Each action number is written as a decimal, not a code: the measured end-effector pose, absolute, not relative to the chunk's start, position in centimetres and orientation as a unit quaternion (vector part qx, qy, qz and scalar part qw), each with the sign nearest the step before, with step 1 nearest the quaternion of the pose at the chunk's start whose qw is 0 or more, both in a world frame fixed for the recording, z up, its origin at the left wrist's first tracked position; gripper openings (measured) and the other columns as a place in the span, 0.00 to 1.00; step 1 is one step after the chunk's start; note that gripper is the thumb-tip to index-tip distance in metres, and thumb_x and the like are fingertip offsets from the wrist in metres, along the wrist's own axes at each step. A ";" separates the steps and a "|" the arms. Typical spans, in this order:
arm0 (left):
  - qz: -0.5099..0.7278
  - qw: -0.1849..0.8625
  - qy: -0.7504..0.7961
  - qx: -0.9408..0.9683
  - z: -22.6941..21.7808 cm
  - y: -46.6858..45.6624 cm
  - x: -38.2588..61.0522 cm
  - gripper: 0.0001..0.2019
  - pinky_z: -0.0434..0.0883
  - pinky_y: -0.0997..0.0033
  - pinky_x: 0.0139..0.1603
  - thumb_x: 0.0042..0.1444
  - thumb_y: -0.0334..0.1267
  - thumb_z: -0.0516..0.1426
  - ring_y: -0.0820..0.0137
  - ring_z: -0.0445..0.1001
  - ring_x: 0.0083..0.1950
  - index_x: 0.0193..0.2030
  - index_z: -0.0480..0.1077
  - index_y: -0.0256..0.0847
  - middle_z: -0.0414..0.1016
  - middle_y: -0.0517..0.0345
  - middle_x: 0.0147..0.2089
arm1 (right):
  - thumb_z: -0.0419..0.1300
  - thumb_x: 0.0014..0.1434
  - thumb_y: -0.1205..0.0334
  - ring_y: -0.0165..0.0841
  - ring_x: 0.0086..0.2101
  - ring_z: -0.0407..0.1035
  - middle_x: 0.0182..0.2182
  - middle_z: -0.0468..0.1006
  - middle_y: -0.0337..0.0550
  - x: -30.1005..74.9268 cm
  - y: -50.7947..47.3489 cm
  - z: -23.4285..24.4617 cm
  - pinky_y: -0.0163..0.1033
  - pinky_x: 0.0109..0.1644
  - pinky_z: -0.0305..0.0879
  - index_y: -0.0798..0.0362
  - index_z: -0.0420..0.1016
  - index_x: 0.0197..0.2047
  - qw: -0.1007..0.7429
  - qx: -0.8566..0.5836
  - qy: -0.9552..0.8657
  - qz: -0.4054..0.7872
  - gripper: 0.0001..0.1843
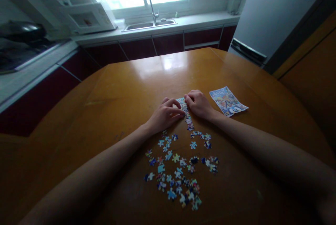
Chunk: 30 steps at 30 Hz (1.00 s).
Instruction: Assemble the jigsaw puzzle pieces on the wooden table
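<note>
A narrow strip of joined jigsaw puzzle [188, 120] lies on the wooden table between my two hands. At its left edge is my left hand [167, 115], thumb and forefinger brought close together against the pieces; any single piece between them is too small to make out. My right hand [198, 103] is curled at the strip's upper right edge, its fingertips pressed on it. Nearer to me, many loose puzzle pieces [178, 172] are scattered, some overlapping. A few more loose pieces [201, 135] sit just below the strip's lower end.
A creased picture sheet [228, 101] lies right of my right hand. The wooden table [126, 88] has a rounded edge. Beyond it are a counter with a sink [140, 26], a faucet [152, 2], a microwave [88, 18], a pan [23, 32] and a fridge [273, 14].
</note>
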<state>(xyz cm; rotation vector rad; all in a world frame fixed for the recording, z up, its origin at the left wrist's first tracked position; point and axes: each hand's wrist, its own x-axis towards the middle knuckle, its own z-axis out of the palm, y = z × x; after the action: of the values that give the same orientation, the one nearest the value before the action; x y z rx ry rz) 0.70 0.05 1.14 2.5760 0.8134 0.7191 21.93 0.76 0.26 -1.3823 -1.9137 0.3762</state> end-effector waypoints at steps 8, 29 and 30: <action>0.253 0.177 0.290 0.906 1.2 0.0 0.6 0.06 0.71 0.57 0.53 0.63 0.41 0.63 0.61 0.67 0.51 0.43 0.82 0.53 0.75 0.53 0.48 | 0.53 0.69 0.61 0.35 0.34 0.65 0.27 0.72 0.42 21.9 0.8 0.2 0.41 0.40 0.57 0.51 0.66 0.22 0.368 -0.540 -0.742 0.147 0.21; 0.275 0.126 0.276 0.912 1.4 0.0 0.7 0.17 0.70 0.61 0.49 0.60 0.24 0.55 0.63 0.67 0.48 0.37 0.82 0.50 0.76 0.55 0.46 | 0.53 0.69 0.61 0.35 0.33 0.65 0.26 0.71 0.42 21.9 0.8 0.3 0.42 0.40 0.57 0.50 0.64 0.22 0.367 -0.538 -0.744 0.147 0.21; 0.277 0.125 0.274 0.912 1.4 0.0 0.7 0.17 0.70 0.62 0.49 0.59 0.23 0.55 0.63 0.67 0.48 0.37 0.82 0.50 0.76 0.55 0.46 | 0.53 0.69 0.61 0.35 0.33 0.65 0.26 0.71 0.42 21.9 0.8 0.2 0.42 0.40 0.57 0.50 0.64 0.22 0.368 -0.537 -0.745 0.147 0.21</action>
<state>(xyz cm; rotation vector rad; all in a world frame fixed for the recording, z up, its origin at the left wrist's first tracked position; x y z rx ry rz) 0.68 0.03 1.39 2.6580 0.7985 0.8076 21.93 0.79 0.21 -1.3795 -1.9121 0.3782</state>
